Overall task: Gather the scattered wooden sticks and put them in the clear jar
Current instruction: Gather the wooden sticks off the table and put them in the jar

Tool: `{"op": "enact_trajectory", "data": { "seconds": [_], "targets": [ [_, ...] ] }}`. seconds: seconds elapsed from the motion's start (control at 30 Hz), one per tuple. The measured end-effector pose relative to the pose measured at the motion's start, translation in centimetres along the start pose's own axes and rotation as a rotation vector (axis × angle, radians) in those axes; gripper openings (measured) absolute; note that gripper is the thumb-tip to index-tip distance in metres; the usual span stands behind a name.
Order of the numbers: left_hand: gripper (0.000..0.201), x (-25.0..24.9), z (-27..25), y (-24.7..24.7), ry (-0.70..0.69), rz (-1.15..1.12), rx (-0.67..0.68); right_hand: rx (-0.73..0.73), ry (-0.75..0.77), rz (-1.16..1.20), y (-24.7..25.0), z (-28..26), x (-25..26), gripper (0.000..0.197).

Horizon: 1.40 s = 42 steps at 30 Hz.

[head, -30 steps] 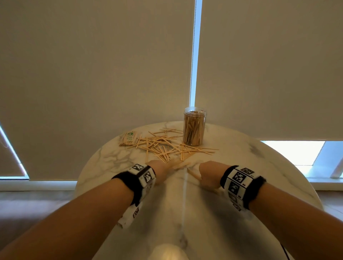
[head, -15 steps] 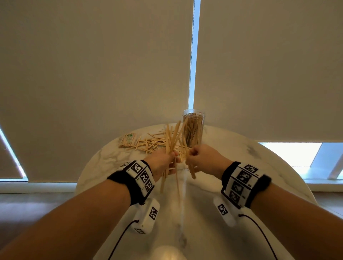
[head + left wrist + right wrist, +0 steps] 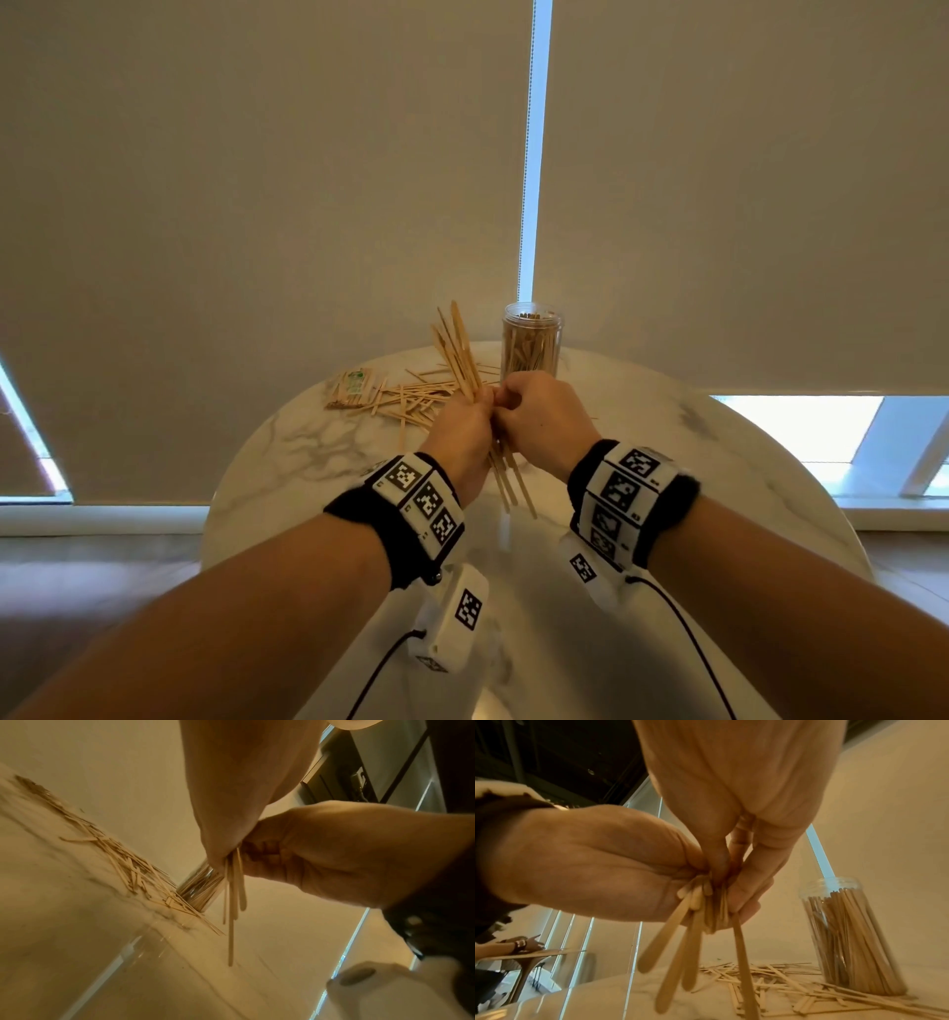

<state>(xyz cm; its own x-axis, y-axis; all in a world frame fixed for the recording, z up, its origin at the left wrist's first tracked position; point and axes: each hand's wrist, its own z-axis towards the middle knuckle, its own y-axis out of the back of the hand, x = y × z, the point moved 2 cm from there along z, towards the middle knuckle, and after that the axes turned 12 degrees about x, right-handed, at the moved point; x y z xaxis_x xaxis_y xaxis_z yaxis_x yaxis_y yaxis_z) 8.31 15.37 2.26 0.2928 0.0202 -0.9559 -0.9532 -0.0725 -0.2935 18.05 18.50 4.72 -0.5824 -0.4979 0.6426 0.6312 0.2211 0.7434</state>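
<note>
Both hands hold one bundle of wooden sticks above the table, just in front of the clear jar. My left hand grips the bundle round its middle. My right hand pinches the same sticks from the right, touching the left hand. The stick tops fan up and to the left, and the lower ends hang below the hands. The jar stands upright, open and nearly full of sticks. Scattered sticks lie left of the jar. The right wrist view shows the gripped sticks hanging down.
The round marble table ends close behind the jar, against closed roller blinds. A wrapped pack of sticks with a green label lies at the back left. Bare tabletop lies near me. Another person's hand rests on a distant table.
The hands have lifted a bunch of sticks off the table and closed together. The loose fan is now a tighter bundle, leaning up and left, held a little higher.
</note>
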Motion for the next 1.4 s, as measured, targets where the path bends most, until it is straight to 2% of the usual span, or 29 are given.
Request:
{"op": "enact_trajectory", "data": {
  "seconds": [0.13,0.2,0.27,0.33,0.4,0.47,0.5,0.53,0.63,0.7,0.8,0.87,0.9,0.93,1.0,1.07,1.17,1.23,1.33,1.4],
  "targets": [
    [0.021,-0.8,1.0,2.0,-0.07,0.113,-0.105,0.113,0.042,-0.025,0.0,-0.6,0.3,0.014],
    [0.019,-1.4,1.5,2.8,-0.097,0.048,-0.121,0.175,-0.027,-0.136,-0.4,-1.0,-0.1,0.018],
    [0.016,-1.9,1.8,3.1,-0.14,-0.068,-0.115,0.297,-0.125,-0.231,-1.2,-1.2,-0.7,0.025],
    [0.016,-2.0,2.0,2.8,-0.18,-0.121,-0.093,0.385,-0.183,-0.048,-2.1,-1.5,-1.0,0.014],
    [0.017,-1.6,2.0,2.3,-0.189,-0.096,-0.053,0.355,-0.185,0.182,-2.6,-1.4,-1.1,0.014],
    [0.019,-1.1,1.9,2.1,-0.175,-0.057,-0.008,0.286,-0.135,0.234,-2.6,-1.0,-1.0,0.014],
    [0.02,-1.0,1.9,2.1,-0.166,-0.05,0.008,0.298,-0.124,0.223,-2.6,-0.8,-0.9,0.014],
    [0.021,-1.0,1.9,2.2,-0.157,-0.044,0.022,0.345,-0.129,0.191,-2.4,-0.8,-0.8,0.016],
    [0.032,-1.2,1.6,3.1,-0.116,0.067,0.03,0.534,-0.229,0.038,-1.3,-0.1,-1.4,0.039],
    [0.045,-0.9,1.0,3.5,-0.046,0.186,0.096,0.417,-0.206,0.038,0.4,0.9,-1.3,0.036],
    [0.052,0.6,-0.1,3.0,0.105,0.342,0.227,-0.033,-0.109,0.332,3.5,2.2,0.0,0.049],
    [0.047,1.3,-0.5,2.2,0.151,0.437,0.291,-0.205,-0.078,0.366,5.4,2.4,1.3,0.044],
    [0.046,1.4,-0.5,1.8,0.139,0.509,0.318,-0.215,-0.079,0.301,6.0,2.4,1.8,0.041],
    [0.045,1.5,-0.5,1.4,0.114,0.583,0.343,-0.151,-0.079,0.19,6.2,2.6,1.9,0.038],
    [0.044,1.1,-0.5,0.7,0.063,0.746,0.355,0.137,-0.094,-0.03,5.3,2.5,2.3,0.037],
    [0.045,0.6,-0.6,0.5,0.036,0.897,0.328,0.305,-0.123,-0.084,4.3,2.4,1.9,0.036],
    [0.043,0.3,-0.5,0.7,-0.033,1.004,0.333,0.325,-0.136,0.088,3.9,2.2,1.5,0.036],
    [0.039,0.5,-0.3,0.9,-0.037,0.994,0.367,0.352,-0.113,0.06,3.6,2.2,1.1,0.04],
    [0.039,1.4,0.5,1.1,0.028,0.784,0.432,0.338,-0.05,0.082,3.1,2.0,1.1,0.047],
    [0.035,1.3,1.1,1.3,0.038,0.585,0.386,0.19,-0.024,0.232,3.2,2.2,0.7,0.056]
  ]
}}
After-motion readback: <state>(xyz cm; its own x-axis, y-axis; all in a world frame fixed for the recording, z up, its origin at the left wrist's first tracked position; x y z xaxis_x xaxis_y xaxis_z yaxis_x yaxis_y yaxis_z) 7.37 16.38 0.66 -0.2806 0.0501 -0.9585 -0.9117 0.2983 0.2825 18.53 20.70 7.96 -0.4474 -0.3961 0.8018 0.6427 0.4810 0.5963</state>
